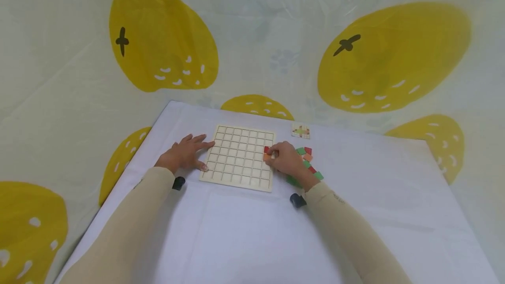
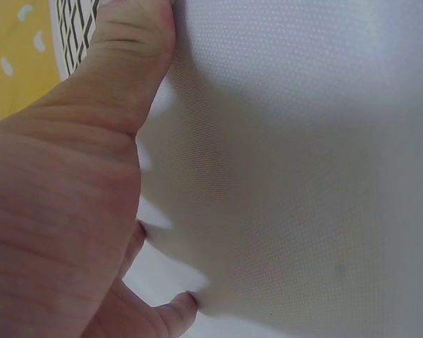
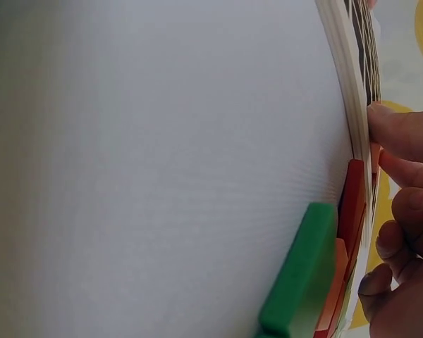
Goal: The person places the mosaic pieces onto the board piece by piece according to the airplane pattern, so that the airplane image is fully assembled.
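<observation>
A pale wooden grid board point(image 1: 236, 161) lies on the white-covered table. My left hand point(image 1: 185, 152) rests at its left side with fingers spread, thumb and forefinger touching the edge. In the left wrist view the thumb point(image 2: 137, 56) reaches the board's edge. Over the right edge, my right hand point(image 1: 289, 159) pinches an orange square tile point(image 1: 267, 157) between thumb and forefinger, at a grid cell. Just beyond it, a red tile point(image 1: 266, 149) sits on the board, partly hidden by the fingers. The right wrist view shows the thumb and forefinger at the orange tile point(image 3: 375, 156).
Loose green, red and orange tiles, among them a green tile point(image 1: 301, 150), lie right of the board, partly under the right hand and wrist. A small pattern card point(image 1: 300, 130) lies near the table's far edge. A fruit-printed cloth point(image 1: 252, 34) hangs behind.
</observation>
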Demonstrator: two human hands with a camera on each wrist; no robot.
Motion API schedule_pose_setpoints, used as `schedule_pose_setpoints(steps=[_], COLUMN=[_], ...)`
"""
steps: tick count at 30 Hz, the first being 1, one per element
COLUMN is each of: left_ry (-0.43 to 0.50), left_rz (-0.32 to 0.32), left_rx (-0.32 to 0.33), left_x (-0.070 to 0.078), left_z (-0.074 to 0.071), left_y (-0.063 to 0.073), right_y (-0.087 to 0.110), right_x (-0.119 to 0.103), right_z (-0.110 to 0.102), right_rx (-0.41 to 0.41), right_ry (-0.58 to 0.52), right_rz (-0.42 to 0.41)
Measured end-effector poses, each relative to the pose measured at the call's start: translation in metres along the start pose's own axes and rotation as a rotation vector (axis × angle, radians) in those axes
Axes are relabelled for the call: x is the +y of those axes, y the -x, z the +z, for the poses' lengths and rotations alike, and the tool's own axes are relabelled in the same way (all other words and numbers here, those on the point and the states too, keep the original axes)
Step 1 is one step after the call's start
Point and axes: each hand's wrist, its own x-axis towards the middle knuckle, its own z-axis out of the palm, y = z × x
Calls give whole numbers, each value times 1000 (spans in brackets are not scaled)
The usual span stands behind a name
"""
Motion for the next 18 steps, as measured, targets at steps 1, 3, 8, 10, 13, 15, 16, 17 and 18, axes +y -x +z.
schedule_pose_setpoints(steps=[1,3,8,10,13,15,16,17,18], left_ry=[1,5,8,11,18,17,16,15,13], left_rz=[-1,-5,-10,-11,-10,-2,-1,1,1], left_rx=[-1,-2,3,4,1,0,-3,-4,-5], left_x=[0,1,1,1,1,1,1,1,1], left_z=[-1,-3,-4,-4,-3,-3,-2,-2,-2], left_y=[0,0,0,0,0,0,0,1,1], right_y=[-1,-2,-4,-5,-5,-5,-5,-5,-5], right_x=[0,0,1,1,2,2,2,2,2], right_z=[0,-1,0,0,1,2,3,3,4], right_rx=[1,4,20,28,37,39,40,39,37], right_ry=[-5,-15,-33,-34,-39,-38,-37,-41,-44], right_rz=[-10,-33,-77,-90,-101,-102,-101,-101,-100])
